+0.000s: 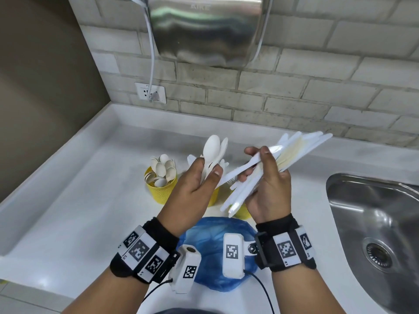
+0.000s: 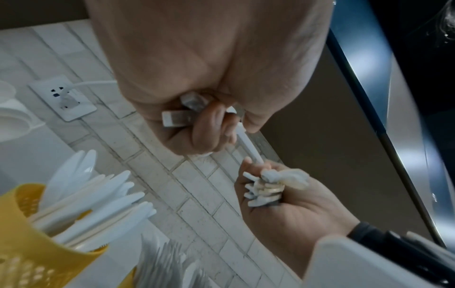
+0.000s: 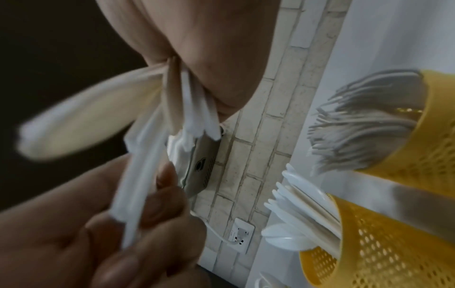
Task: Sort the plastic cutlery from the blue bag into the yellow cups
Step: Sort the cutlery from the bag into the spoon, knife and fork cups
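- Left hand (image 1: 195, 180): thumb and fingers pinched round the handles of a few white plastic spoons (image 1: 213, 150), bowls upward, held above the counter.
- Right hand (image 1: 267, 184): fingers wrapped round a thick mixed bundle of white and cream cutlery (image 1: 292, 152), fanned up and to the right. Its thumb and forefinger also nip one white piece (image 1: 240, 169) that slants toward the left hand; the left thumb lies close beside it, and contact cannot be made out.
- Handling, as I judge it: very light, thin, somewhat bendy and smooth pieces. Loose ones will slide out of a fan, so take each by the handle near mid-length and draw it out lengthwise.
- Spoon cup (image 1: 162, 189): yellow perforated cup on the counter behind the left hand, full of spoons, bowls up.
- Knife cup (image 3: 369, 243): yellow cup holding white knives. A fork cup (image 3: 418, 136) stands near it, tines out. From the head view both are mostly hidden behind the hands.
- Blue bag (image 1: 215, 250): crumpled on the counter nearest the person, partly covered by the wrist cameras; what remains inside cannot be told.
- Surroundings: white counter (image 1: 79, 200), steel sink (image 1: 374, 223) to the right, brick wall with socket (image 1: 150, 92), steel hand dryer (image 1: 208, 28) above.
- Unclear: the bundle's make-up is blurred, and the slanting piece's kind is unsure.
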`<move>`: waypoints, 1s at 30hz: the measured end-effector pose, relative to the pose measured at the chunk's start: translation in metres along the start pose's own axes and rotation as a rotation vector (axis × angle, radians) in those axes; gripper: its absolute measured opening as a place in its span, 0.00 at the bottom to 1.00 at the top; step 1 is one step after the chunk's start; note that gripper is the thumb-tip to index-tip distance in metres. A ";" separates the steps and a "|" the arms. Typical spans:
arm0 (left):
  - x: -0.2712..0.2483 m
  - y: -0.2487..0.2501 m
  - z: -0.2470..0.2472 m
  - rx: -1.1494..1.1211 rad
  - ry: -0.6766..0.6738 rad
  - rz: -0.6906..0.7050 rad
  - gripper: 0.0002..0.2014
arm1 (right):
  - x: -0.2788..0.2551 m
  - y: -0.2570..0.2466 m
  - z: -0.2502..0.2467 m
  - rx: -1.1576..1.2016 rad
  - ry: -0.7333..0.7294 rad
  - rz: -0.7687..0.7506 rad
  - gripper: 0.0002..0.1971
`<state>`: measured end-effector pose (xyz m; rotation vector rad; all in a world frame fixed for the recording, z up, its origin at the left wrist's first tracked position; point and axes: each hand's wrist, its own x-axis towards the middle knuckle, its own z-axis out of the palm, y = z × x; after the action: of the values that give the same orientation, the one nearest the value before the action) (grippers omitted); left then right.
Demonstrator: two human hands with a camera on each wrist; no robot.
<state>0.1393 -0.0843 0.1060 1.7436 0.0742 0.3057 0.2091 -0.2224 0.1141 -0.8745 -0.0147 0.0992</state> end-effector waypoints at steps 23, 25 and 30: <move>0.015 -0.011 0.006 -1.011 -0.167 -0.527 0.21 | -0.022 0.041 0.018 -0.587 -0.246 -0.353 0.09; 0.014 -0.015 0.006 -1.009 -0.160 -0.514 0.21 | -0.021 0.045 0.015 -0.621 -0.281 -0.303 0.09; 0.015 -0.020 0.001 -0.974 -0.158 -0.571 0.23 | -0.023 0.038 0.017 -0.540 -0.240 -0.387 0.08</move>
<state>0.1567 -0.0780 0.0887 0.7208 0.2558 -0.2064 0.1822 -0.1873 0.0969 -1.3781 -0.4505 -0.1716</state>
